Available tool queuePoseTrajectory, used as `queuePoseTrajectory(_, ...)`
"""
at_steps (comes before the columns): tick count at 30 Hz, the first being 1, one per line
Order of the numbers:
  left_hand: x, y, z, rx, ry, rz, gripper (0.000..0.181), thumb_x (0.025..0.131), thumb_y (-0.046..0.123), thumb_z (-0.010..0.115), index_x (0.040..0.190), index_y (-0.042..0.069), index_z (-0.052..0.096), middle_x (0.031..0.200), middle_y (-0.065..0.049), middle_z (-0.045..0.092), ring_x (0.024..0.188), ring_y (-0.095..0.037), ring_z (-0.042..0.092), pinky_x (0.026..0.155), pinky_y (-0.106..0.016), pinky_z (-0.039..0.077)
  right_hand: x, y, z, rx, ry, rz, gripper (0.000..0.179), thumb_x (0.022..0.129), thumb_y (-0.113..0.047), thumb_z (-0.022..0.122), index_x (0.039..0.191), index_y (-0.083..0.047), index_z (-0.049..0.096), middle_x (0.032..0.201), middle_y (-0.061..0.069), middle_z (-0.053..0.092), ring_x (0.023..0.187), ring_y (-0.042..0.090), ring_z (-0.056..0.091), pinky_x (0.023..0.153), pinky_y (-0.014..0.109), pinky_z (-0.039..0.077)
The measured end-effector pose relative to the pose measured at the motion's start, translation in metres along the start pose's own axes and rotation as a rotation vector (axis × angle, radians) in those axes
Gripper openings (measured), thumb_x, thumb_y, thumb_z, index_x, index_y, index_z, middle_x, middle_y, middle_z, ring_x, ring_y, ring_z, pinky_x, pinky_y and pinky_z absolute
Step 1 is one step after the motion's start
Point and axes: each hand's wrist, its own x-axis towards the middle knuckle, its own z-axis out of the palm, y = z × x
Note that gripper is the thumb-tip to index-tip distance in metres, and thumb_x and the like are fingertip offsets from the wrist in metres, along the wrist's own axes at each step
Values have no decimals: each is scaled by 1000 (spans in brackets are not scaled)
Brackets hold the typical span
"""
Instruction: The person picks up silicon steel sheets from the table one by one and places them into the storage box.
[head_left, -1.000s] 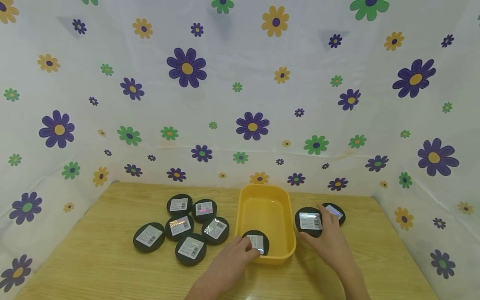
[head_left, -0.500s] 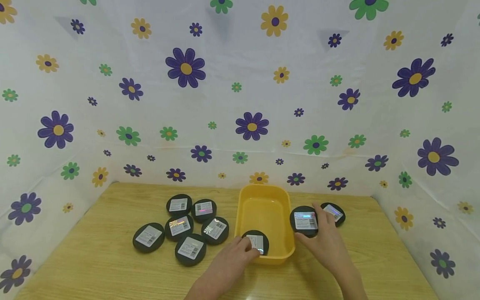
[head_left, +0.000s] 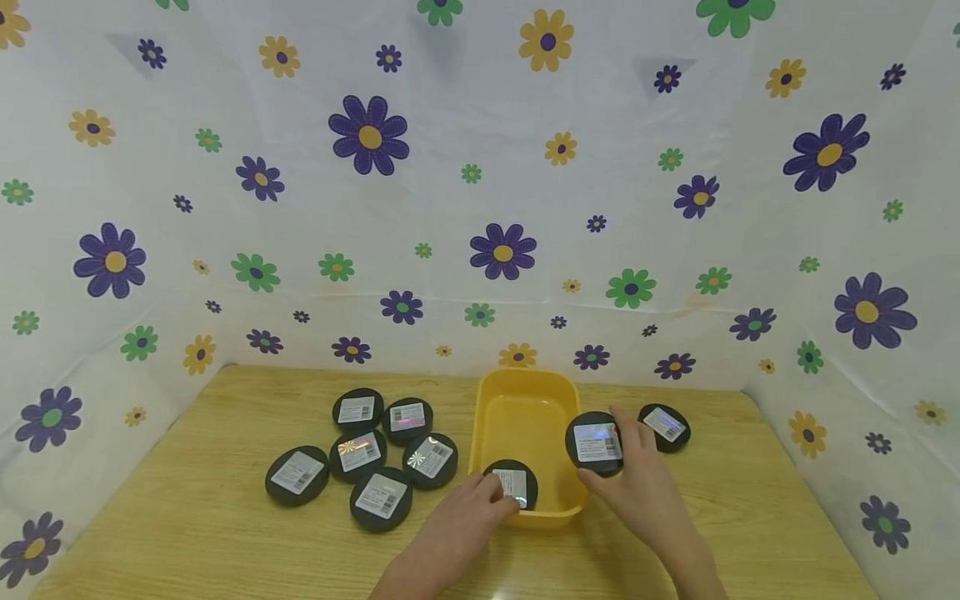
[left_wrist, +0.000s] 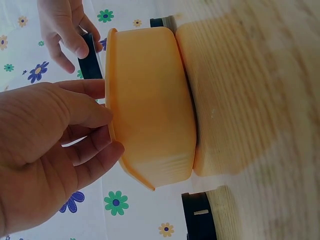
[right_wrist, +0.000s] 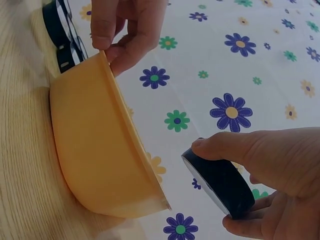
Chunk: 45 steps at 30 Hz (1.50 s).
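My left hand [head_left: 465, 517] pinches the front-left rim of a yellow plastic tub [head_left: 577, 492]; the left wrist view shows its fingers curled at the rim [left_wrist: 111, 100]. Inside the tub, beside those fingers, lies a flat round black jar [head_left: 513, 483] with a white label, partly hidden by them. My right hand [head_left: 645, 492] grips another such black jar [head_left: 596, 443] by its edges, label up, raised at the tub's right rim. In the right wrist view, thumb and fingers hold the jar's [right_wrist: 220, 180] opposite sides, apart from the tub wall [right_wrist: 100, 140].
Several labelled black jars [head_left: 359, 454] lie grouped on the wooden table [head_left: 210, 533] left of the tub. One more jar [head_left: 665, 427] lies to its right, behind my right hand. A white flowered cloth [head_left: 450, 200] surrounds the table's back and sides.
My right hand has carried its black jar leftward, from right of the tub to over its right rim. The left hand keeps its place at the rim.
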Motion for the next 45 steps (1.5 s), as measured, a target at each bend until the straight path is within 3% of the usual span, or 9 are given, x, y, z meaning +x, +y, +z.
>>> queuePoseTrajectory(19,0,0,-1,6,29,21,28,84,3,68,103,22,71,93,3,51,85,-13,47,74,-22,45,-4,-6,16,-8,22,-82,94,75,-25,87,151,-6,33,134,25,46,113,40,59,94,54,50)
queuePoseTrajectory(30,0,1,-2,8,2,7,28,84,2,68,103,22,70,94,3,51,86,-12,47,77,-23,46,-7,-10,21,-23,-12,-71,95,77,-28,85,152,-8,31,138,26,43,111,39,60,91,53,52)
queuePoseTrajectory(45,-1,-1,0,13,18,27,30,82,0,69,103,21,70,94,3,52,84,-13,46,75,-21,46,-7,-12,28,-8,-27,-88,93,78,-29,85,152,-10,32,138,24,45,112,36,60,91,51,53)
